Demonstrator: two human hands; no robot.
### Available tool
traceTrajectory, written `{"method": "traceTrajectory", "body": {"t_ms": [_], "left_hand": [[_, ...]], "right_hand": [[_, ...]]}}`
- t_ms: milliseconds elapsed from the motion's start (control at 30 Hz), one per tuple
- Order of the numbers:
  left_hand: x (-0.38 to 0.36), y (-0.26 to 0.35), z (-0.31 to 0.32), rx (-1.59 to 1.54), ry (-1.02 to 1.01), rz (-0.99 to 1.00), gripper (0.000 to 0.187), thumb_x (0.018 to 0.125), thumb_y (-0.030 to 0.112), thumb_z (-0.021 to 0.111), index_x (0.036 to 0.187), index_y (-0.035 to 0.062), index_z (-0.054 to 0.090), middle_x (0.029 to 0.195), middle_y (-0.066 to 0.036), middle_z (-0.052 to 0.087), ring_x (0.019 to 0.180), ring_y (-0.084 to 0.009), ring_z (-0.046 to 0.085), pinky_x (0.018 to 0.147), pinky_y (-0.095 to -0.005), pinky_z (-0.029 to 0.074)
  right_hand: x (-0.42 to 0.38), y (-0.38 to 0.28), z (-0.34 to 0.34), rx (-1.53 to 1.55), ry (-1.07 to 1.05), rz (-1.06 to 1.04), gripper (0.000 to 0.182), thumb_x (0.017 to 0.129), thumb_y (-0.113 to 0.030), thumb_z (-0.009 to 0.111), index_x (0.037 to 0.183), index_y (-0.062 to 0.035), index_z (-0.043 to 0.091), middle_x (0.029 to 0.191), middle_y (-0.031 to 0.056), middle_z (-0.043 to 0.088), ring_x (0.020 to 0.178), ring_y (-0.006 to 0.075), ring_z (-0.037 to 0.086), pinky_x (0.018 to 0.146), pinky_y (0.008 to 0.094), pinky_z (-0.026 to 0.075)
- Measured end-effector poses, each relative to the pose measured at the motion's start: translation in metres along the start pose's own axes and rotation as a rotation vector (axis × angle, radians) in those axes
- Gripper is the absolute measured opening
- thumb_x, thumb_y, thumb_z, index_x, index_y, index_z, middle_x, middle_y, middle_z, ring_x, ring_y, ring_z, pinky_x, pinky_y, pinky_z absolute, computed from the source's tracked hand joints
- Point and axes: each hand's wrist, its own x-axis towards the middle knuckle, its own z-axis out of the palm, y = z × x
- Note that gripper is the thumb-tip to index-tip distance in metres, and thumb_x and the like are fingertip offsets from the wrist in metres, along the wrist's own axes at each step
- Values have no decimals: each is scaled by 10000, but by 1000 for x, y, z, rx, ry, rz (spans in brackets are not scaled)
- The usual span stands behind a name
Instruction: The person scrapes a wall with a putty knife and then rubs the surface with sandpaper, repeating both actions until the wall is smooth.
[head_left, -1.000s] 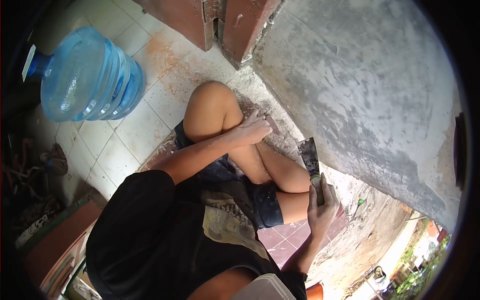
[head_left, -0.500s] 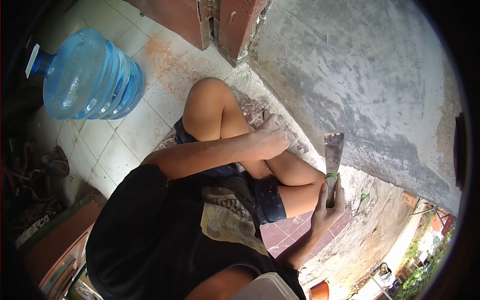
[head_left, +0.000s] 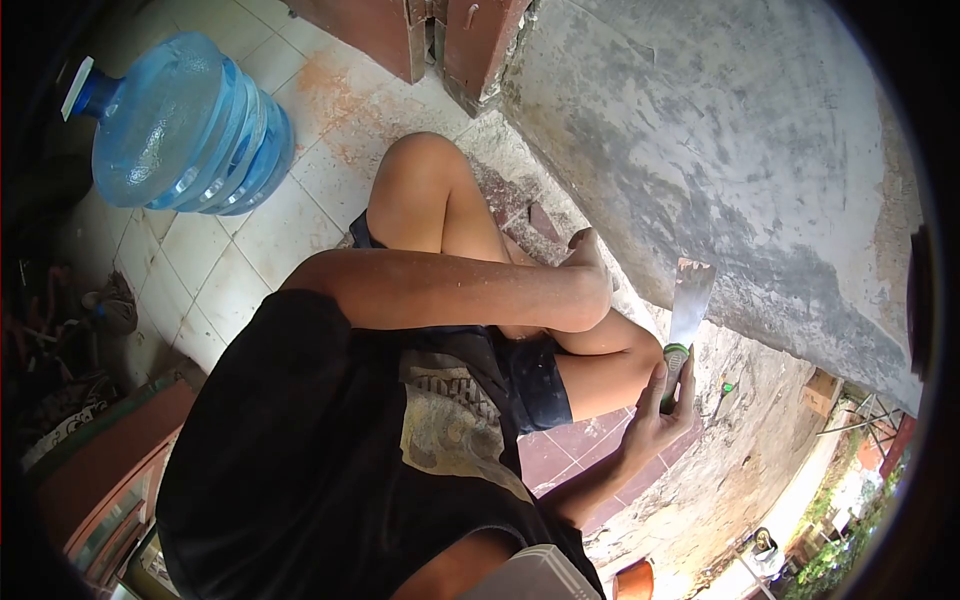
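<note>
My right hand [head_left: 660,420] holds a putty knife [head_left: 690,303] by its dark handle with a green collar. The wide metal blade points up in the view, with whitish smears near its tip. My left arm reaches across my bent legs, and my left hand [head_left: 588,262] is low beside the foot of the grey plastered wall [head_left: 710,160]. It is bent away at the wrist, so its fingers are mostly hidden. Near it lies rough, dusty floor with a dark reddish tile piece [head_left: 543,222].
A large blue water bottle [head_left: 185,125] lies on white tiles [head_left: 240,285] at the left. A reddish door frame [head_left: 480,50] meets the wall at the top. A small green-handled tool [head_left: 727,388] lies on the rough ledge [head_left: 760,420]. An orange bucket [head_left: 634,580] stands at the bottom.
My left hand has shifted right along the wall's foot, its forearm now straighter across my legs. The putty knife has moved slightly right and turned, showing a shinier part of its blade.
</note>
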Motion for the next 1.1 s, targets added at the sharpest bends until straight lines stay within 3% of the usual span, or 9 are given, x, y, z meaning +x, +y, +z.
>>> {"method": "traceTrajectory", "body": {"t_ms": [200, 300, 400, 467, 500, 600, 700, 800, 1100], "left_hand": [[13, 7, -2, 81, -57, -20, 491, 749, 252, 823, 1213, 163, 690, 1274, -51, 637, 1169, -245, 546, 905, -538, 375], [12, 7, -1, 65, -50, -17, 479, 751, 247, 817, 1204, 160, 692, 1263, -53, 640, 1163, -246, 551, 906, -537, 376], [5, -3, 7, 37, -37, -10, 461, 753, 239, 807, 1192, 155, 694, 1246, -57, 645, 1155, -248, 557, 907, -535, 377], [0, -12, 13, 17, -29, 1, 449, 755, 233, 800, 1183, 152, 696, 1234, -59, 649, 1149, -249, 562, 907, -534, 377], [-1, -12, 15, 8, -24, 9, 443, 755, 231, 797, 1179, 150, 696, 1229, -60, 650, 1146, -249, 564, 907, -533, 377], [-10, -9, 22, -22, -9, 36, 425, 758, 222, 787, 1166, 146, 699, 1212, -64, 656, 1138, -251, 570, 908, -531, 378], [-50, -42, 65, -37, 7, 61, 408, 760, 214, 777, 1153, 141, 701, 1195, -68, 661, 1129, -252, 577, 909, -530, 379], [-78, -52, 95, -51, 28, 91, 390, 762, 206, 767, 1141, 136, 703, 1178, -71, 666, 1121, -253, 584, 910, -528, 380], [-17, -15, 29, -158, 56, 113, 340, 769, 182, 738, 1102, 122, 710, 1127, -83, 681, 1095, -258, 603, 912, -522, 382]], "right_hand": [[-5, 3, -2, 34, 18, 16, 492, 941, -168, 689, 1349, 66, 542, 1120, 211, 675, 909, 184, 657, 713, 261, 550], [-8, -2, 4, 116, 43, -24, 504, 942, -164, 689, 1366, 59, 529, 1012, 146, 681, 768, 121, 627, 599, 218, 498], [-16, -22, 12, 223, 17, 162, 425, 933, -121, 695, 1292, 66, 569, 857, 52, 613, 605, 50, 505, 490, 186, 363], [-23, -30, 20, 391, -96, 200, 367, 876, -44, 743, 1190, 45, 574, 938, 73, 635, 814, 112, 581, 702, 233, 461], [-26, -38, 29, 373, -71, 126, 308, 853, -37, 766, 1066, 15, 549, 953, 63, 624, 817, 106, 576, 739, 229, 452], [-37, -70, 47, 504, -241, 62, 308, 824, -6, 744, 1062, -9, 548, 969, 91, 613, 844, 151, 602, 799, 257, 464], [-30, -87, 62, 317, -392, -423, 329, 713, 9, 695, 988, -7, 515, 1365, 306, 536, 764, 249, 686, 649, 326, 551], [-39, -93, 73, 296, -501, -505, 285, 660, -9, 704, 889, -19, 534, 1348, 246, 575, 593, 214, 646, 558, 303, 538], [-49, -69, 81, 301, -552, -609, 237, 668, -37, 719, 834, -25, 552, 1328, 195, 608, 511, 165, 567, 501, 273, 497]]}}
